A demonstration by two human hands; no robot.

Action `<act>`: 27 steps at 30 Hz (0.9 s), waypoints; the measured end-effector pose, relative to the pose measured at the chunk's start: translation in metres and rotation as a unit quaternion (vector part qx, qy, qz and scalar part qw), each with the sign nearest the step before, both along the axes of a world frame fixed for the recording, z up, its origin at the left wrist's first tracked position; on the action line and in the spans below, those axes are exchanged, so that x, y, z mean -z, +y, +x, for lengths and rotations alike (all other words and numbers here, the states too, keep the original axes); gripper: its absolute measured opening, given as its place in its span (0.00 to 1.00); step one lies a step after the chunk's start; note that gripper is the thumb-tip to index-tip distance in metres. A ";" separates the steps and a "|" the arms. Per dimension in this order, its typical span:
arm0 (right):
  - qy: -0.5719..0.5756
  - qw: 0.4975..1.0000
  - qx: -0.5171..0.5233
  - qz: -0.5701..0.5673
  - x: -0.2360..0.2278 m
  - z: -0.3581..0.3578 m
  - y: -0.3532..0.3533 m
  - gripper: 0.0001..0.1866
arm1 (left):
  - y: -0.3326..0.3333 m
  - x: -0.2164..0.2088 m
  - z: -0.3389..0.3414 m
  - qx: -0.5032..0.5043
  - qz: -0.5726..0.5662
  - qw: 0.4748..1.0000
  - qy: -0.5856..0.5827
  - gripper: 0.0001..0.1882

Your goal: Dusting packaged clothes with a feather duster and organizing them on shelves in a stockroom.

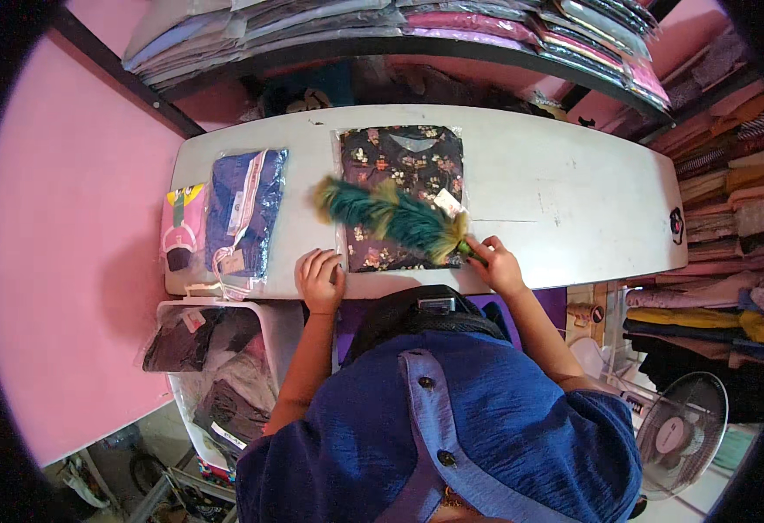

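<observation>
Right hand (493,264) fingers clamped on handle of duster (391,216). Duster points up-left from them, long axis diagonal over bagged floral garment (404,166), flat on white table (565,200). Left hand (320,281) empty, fingers loosely curled, just beside bag's lower-left corner; contact unclear. 1 of 2 hands on duster.

The blue shirt (513,410) has round dark buttons (446,458).

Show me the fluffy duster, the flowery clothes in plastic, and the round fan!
Fluffy duster (389,213), head view: on the middle of its green fluff.
Flowery clothes (401,166), head view: on the cloth's upper part, through the plastic.
Round fan (676,433), head view: near the middle of its front.
</observation>
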State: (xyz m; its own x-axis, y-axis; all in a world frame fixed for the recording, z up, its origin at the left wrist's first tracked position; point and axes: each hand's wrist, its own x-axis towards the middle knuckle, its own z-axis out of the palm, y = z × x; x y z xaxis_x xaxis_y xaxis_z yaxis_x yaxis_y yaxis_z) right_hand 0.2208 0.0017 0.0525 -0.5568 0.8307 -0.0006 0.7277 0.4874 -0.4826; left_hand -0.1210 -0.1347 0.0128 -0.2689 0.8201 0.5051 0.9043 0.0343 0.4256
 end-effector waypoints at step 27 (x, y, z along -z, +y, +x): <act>0.066 0.995 0.063 0.039 0.020 0.067 -0.066 0.24 | 0.008 -0.010 0.015 -0.027 -0.002 0.999 -0.032 0.13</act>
State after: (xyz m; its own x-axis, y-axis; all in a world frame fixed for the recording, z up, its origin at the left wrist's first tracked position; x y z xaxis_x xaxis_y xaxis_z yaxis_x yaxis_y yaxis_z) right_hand 0.2883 -0.0640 0.0328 -0.4401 0.8882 0.1321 0.7179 0.4364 -0.5424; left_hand -0.1056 -0.1267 0.0231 -0.3447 0.8055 0.4820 0.8723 0.0852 0.4815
